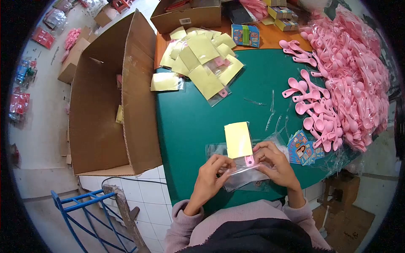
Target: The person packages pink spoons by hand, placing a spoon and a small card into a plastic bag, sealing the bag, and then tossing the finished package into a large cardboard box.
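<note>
At the front of the green table, my left hand (212,175) pinches the edge of a clear plastic bag (240,176). My right hand (276,163) grips the other side of that bag, thumb and fingers closed. A yellow card (238,140) stands partly out of it between my hands. The pink spoon handle (249,160) shows at the card's lower end; the rest of the spoon is hidden. More clear plastic lies under my hands. Just right of my right hand is a fanned stack of blue printed cards (303,148).
Loose pink spoons (318,114) and a large heap of bagged spoons (356,84) cover the right side. Packed yellow-card bags (202,52) pile up at the back left. A big open cardboard box (141,101) stands left of the table, a blue metal frame (90,206) below it.
</note>
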